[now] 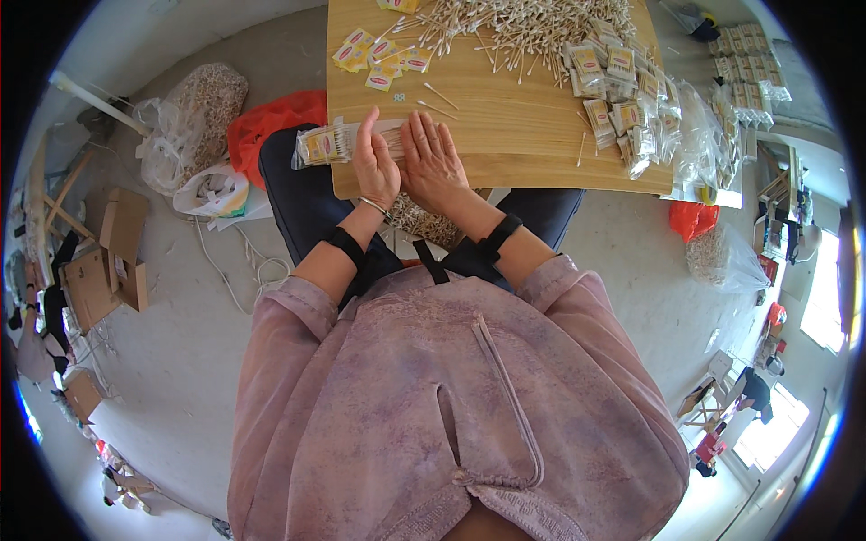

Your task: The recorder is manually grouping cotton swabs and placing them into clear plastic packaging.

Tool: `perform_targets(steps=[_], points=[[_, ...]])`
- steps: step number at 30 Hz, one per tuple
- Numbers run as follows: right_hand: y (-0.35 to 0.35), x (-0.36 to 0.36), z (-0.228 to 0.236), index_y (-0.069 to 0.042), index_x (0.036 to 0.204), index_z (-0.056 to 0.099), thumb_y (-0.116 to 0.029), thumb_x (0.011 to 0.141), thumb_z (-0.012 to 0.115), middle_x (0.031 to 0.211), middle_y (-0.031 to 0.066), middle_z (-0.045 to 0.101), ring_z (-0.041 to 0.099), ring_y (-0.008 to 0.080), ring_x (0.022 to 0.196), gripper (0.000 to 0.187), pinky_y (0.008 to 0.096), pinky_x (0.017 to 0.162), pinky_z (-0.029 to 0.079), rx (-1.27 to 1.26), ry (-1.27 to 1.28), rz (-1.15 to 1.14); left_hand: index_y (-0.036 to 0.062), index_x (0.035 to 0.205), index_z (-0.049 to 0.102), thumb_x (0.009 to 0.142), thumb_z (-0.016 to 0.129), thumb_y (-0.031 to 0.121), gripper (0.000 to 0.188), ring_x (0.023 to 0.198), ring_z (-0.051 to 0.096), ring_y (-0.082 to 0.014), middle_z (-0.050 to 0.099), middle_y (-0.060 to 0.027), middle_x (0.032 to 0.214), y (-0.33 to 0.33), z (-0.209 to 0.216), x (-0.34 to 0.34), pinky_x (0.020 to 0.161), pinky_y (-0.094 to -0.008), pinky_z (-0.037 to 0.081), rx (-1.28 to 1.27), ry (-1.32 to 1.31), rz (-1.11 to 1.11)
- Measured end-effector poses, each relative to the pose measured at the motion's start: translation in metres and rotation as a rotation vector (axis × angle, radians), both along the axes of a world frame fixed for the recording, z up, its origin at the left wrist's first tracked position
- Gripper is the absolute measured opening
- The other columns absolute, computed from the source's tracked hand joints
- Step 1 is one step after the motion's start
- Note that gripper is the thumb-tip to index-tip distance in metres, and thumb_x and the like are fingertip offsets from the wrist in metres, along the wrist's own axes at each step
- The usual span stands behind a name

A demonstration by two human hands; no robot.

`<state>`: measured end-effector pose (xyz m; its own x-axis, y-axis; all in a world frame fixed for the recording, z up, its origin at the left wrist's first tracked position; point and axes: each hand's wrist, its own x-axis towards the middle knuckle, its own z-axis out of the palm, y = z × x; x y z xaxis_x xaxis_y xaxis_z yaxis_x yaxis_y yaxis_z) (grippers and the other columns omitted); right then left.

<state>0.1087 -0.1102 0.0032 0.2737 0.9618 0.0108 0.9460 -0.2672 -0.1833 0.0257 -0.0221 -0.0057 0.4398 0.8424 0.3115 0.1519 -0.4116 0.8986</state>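
Hands: left hand (374,164) and right hand (431,162) are pressing flat, fingers extended, on a clear cotton-swab packet (327,144) with a yellow label, upper centre.

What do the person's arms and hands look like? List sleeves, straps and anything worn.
Both hands are bare, no gloves. The left hand has a thin silvery bangle at the wrist; the right hand shows none. Each forearm carries a black band, the right one nearer the wrist. Loose mauve-pink sleeves are pushed up to the elbows.

I count two hands (406,162), one clear packet of swabs (325,144) at upper left, about six yellow labels (374,56), and one swab heap (523,22), too many to count.
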Motion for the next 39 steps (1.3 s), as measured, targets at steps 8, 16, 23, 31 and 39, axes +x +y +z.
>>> perform_targets(steps=[8,16,23,31,39], points=[[-0.007,-0.003,0.006,0.002,0.142,0.022,-0.047,0.091,0.041,0.151,0.0179,0.017,0.012,0.0304,0.141,0.073,0.0464,0.114,0.006,0.014,0.062,0.027,0.0023,0.129,0.046,0.100,0.034,0.021,0.037,0.119,0.049,-0.0274,0.050,-0.0151,0.130,0.007,0.001,0.000,0.100,-0.0348,0.037,-0.091,-0.089,-0.098],[-0.006,0.005,0.004,0.001,0.142,0.022,-0.042,0.090,0.047,0.151,0.0170,0.017,0.008,0.0299,0.142,0.072,0.0473,0.114,0.004,0.062,0.117,-0.017,0.0010,0.130,0.045,0.100,0.034,0.024,0.039,0.122,0.046,-0.0241,0.049,-0.0131,0.132,0.014,-0.001,-0.004,0.103,-0.0331,0.034,-0.137,-0.168,-0.072],[0.010,0.013,0.004,0.000,0.142,0.024,-0.040,0.088,0.050,0.150,0.0158,0.019,0.009,0.0290,0.142,0.072,0.0469,0.114,0.005,0.097,0.084,-0.051,0.0010,0.130,0.045,0.101,0.034,0.023,0.039,0.123,0.045,-0.0245,0.050,-0.0142,0.131,0.012,0.000,-0.004,0.103,-0.0333,0.033,-0.165,-0.142,-0.086],[0.012,0.007,-0.001,0.000,0.139,0.029,-0.036,0.089,0.050,0.149,0.0160,0.023,0.012,0.0293,0.141,0.066,0.0440,0.114,0.010,0.097,0.034,0.019,0.0010,0.130,0.045,0.100,0.033,0.023,0.039,0.124,0.045,-0.0257,0.050,-0.0145,0.131,0.012,0.003,-0.002,0.103,-0.0340,0.033,-0.177,-0.169,-0.094],[0.007,0.004,0.000,0.006,0.138,0.025,-0.027,0.089,0.050,0.148,0.0232,0.020,0.014,0.0354,0.140,0.064,0.0447,0.114,0.011,0.215,0.235,-0.146,0.0010,0.132,0.043,0.101,0.033,0.029,0.043,0.128,0.041,-0.0251,0.046,-0.0147,0.135,0.011,0.003,-0.005,0.106,-0.0333,0.030,-0.162,-0.112,-0.129]])
